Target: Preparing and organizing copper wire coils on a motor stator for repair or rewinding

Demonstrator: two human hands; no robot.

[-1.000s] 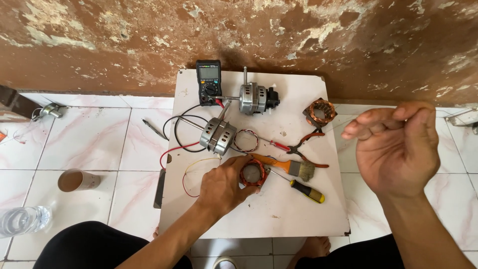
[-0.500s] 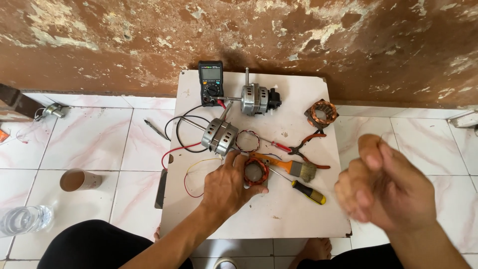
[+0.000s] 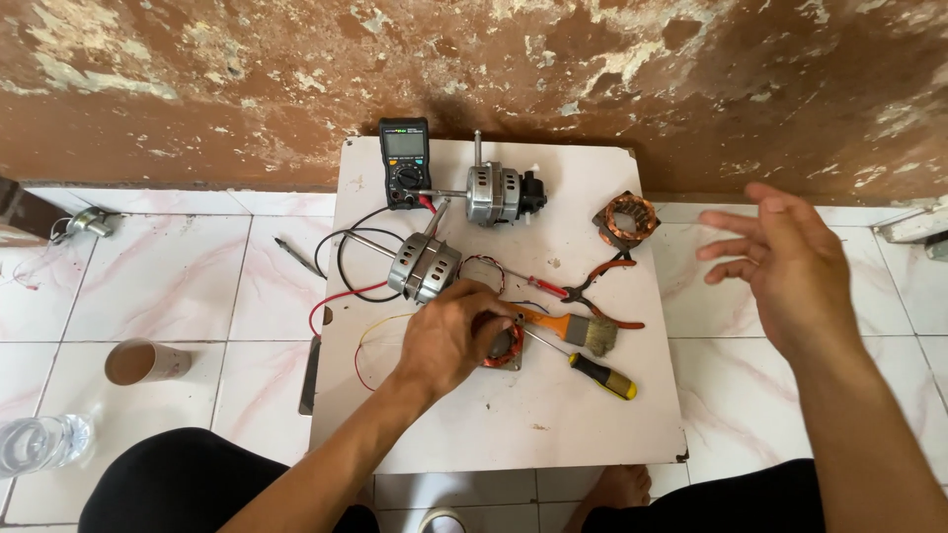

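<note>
**Left hand on copper-wound stator at board centre; right hand raised, fingers spread**

The left hand (image 3: 449, 336) rests on the square white board (image 3: 592, 415), fingers curled narrow over the round copper-wound stator with red lacing (image 3: 506, 347). The stator lies flat near the middle of the board, partly covered by the fingers (whether it is pinched or merely touched cannot be told).

The right hand (image 3: 790, 262) is held in the air off the board's 3 o'clock edge, over the pale marbled floor tiles (image 3: 158, 286). Its fingers are wide and loosely spread, holding nothing.

Around the stator:
- At 11 o'clock, just beside the left hand, a silver cylindrical fan motor with a steel shaft (image 3: 423, 266).
- At 12 o'clock, near the far edge, a second silver motor with a black end part (image 3: 499, 194), and beside it a black handheld multimeter (image 3: 405, 163) with red and black leads (image 3: 341, 271) looping toward 9 o'clock.
- At 3 o'clock, touching close, an orange-handled paintbrush (image 3: 573, 328).
- At 4 o'clock, a yellow-and-black-handled screwdriver (image 3: 602, 375).
- At 2 o'clock, red-handled pliers (image 3: 604, 286), and farther out a second copper-wound stator (image 3: 626, 221) at the board's corner.

Off the board at 9 o'clock, a brown paper cup (image 3: 143, 361) stands on the tiles.
</note>
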